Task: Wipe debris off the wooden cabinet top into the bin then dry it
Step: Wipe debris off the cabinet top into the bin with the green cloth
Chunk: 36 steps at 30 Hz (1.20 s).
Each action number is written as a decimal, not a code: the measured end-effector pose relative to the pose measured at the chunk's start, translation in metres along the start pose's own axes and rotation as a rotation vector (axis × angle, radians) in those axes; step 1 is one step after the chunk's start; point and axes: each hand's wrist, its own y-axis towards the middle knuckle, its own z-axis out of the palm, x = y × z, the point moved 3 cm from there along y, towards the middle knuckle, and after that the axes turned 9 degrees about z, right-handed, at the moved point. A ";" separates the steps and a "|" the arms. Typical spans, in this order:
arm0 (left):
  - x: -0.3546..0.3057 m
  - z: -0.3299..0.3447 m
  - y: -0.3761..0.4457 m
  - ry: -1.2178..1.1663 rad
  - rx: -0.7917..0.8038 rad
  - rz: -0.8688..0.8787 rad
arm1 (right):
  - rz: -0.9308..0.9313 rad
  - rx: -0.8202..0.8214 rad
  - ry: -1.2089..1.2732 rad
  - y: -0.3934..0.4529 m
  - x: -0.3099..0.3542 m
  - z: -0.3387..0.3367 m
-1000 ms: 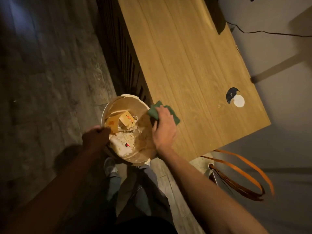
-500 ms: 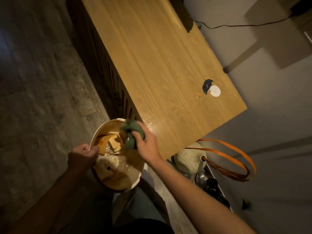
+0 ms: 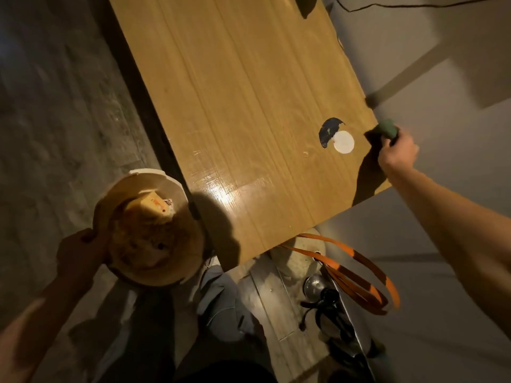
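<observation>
The wooden cabinet top (image 3: pixel 249 106) runs from the top of the view to its near corner, with a wet shine close to that corner. My left hand (image 3: pixel 78 252) grips the rim of the round bin (image 3: pixel 110 200), held beside the cabinet's near left edge; the bin holds paper scraps and a small box. My right hand (image 3: pixel 396 153) is closed on a green cloth (image 3: pixel 385 129) at the cabinet's right edge. A dark cable hole with a white round cap (image 3: pixel 343 142) lies just left of the cloth.
Grey floor lies to the left. Below the cabinet's near end sit an orange strap (image 3: pixel 359 261), a metal object (image 3: pixel 313 283) and dark cables. A black cord (image 3: pixel 387 6) runs along the pale wall at the top right. My legs are under the bin.
My right hand left the bin with the green cloth and swung across to the cabinet's right edge. The left hand still holds the bin by its rim.
</observation>
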 end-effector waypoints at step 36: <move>-0.021 -0.039 0.007 0.107 0.055 0.108 | -0.429 0.720 0.266 -0.490 0.045 0.172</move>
